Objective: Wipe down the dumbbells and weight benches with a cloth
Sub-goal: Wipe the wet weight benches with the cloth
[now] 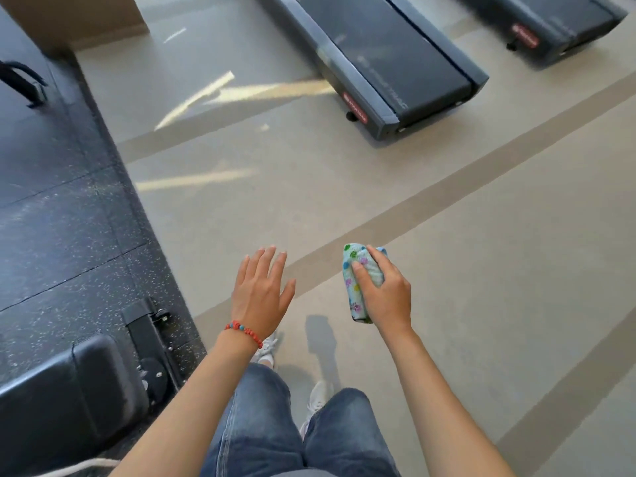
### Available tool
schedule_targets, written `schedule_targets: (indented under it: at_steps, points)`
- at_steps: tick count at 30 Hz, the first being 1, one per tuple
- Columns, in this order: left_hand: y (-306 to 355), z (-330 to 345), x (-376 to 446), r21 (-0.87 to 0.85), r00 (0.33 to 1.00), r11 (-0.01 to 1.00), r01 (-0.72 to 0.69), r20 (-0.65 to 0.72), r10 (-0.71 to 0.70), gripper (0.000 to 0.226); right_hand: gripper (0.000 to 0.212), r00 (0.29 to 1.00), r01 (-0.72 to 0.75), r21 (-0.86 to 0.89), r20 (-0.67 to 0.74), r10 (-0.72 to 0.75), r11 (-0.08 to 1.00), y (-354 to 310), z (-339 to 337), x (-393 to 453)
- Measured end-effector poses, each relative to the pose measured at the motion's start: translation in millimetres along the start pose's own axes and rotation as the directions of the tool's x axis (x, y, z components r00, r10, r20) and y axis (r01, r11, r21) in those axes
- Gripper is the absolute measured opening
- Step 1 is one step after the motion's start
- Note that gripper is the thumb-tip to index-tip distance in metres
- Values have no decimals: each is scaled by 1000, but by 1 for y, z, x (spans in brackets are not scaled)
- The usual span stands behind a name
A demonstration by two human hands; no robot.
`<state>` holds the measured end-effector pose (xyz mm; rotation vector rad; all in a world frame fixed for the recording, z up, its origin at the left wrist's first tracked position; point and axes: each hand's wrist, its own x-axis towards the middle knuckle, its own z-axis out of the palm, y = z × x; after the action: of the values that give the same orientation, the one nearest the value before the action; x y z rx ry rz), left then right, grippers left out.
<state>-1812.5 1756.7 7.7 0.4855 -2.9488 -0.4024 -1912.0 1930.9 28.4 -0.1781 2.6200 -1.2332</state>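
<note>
wrist: red-teal bead bracelet (245,330) | legs: blue jeans (261,425) | feet: white sneakers (315,401)

- near treadmill (395,63): red label (354,106) on rear end cap, white lettering, too blurred to read
- same treadmill, faint pale lettering along side rail, unreadable
- far treadmill (550,22): red label (525,35) on rear end, text unreadable
- cloth (358,280): coloured dot print only, no text
- nothing legible anywhere
</note>
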Motion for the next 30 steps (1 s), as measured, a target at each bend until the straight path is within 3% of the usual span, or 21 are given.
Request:
schedule_targets:
  at_steps: [8,16,30]
  points:
    - [-106,-6,82,-54,990,989,136,-28,-137,49,40,992,20,4,121,-20,1000,-75,94,91]
    - [-216,-36,166,6,977,978,210,-27,-209,51,40,975,105,-14,197,-100,994,-174,183,175]
    - [-306,-48,330,-3,916,918,396,-63,-395,51,40,916,244,-26,334,-222,969,-274,266,359]
